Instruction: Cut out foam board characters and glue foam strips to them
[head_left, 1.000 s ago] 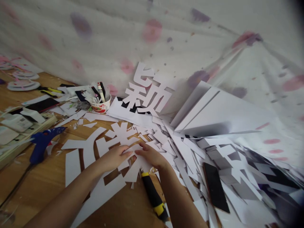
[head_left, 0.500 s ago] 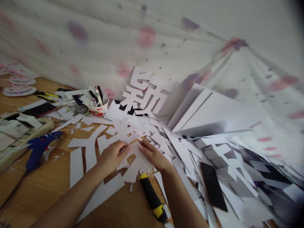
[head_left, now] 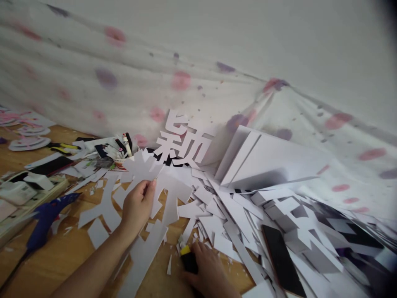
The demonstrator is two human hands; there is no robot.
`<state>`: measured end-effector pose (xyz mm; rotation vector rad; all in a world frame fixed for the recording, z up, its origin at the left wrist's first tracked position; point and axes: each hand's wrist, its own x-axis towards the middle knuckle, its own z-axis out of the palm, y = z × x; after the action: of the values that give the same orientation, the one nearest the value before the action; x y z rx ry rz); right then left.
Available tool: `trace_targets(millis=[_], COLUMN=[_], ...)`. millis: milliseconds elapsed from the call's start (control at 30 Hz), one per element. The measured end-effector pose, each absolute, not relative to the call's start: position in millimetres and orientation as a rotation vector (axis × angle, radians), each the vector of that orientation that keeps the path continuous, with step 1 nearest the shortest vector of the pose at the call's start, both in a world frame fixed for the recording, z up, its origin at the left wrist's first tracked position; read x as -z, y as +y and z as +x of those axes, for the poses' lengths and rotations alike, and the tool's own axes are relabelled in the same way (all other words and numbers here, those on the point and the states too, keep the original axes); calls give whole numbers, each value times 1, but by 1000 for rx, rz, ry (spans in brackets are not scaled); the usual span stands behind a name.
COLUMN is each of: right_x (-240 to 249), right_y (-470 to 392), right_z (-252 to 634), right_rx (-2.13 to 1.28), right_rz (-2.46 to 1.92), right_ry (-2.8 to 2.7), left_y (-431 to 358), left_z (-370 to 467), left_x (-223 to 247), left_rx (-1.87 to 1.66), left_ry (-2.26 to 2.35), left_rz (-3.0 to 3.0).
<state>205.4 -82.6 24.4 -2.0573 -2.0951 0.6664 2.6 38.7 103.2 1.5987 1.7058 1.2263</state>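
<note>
My left hand [head_left: 138, 209] pinches the edge of a white paper cut-out [head_left: 173, 186] between thumb and fingers, raised a little above other cut pieces. My right hand [head_left: 211, 269] is closed around the black-and-yellow handle of a utility knife [head_left: 188, 260] low on the wooden table. Its pale tip points away from me; I cannot make out the blade. Beneath my left forearm lies a long white strip [head_left: 145, 258]. Farther back, a white cut-out Chinese character [head_left: 182, 145] leans upright against the draped cloth.
A blue glue gun [head_left: 46, 219] lies left, beside a power strip [head_left: 34, 213] with plugs. A cup of pens [head_left: 124, 151] stands behind. White scraps [head_left: 214, 207] and a black phone [head_left: 281, 258] are to the right. Folded white boards [head_left: 269, 159] stand at the back.
My right hand has let go of the white cut-out and moved down onto the knife. My left hand alone now holds the cut-out up. The view has shifted slightly.
</note>
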Motion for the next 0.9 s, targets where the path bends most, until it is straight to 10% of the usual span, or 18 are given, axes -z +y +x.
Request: trace_targets(millis=[900], right_x=[-82], right_y=[-5], right_z=[189], right_rx=[-262], right_rz=[-1186], right_ry=[-1974], left_y=[37], left_z=[20], left_x=[-122], left_rx=[-868], left_ry=[1208], left_rz=[1073])
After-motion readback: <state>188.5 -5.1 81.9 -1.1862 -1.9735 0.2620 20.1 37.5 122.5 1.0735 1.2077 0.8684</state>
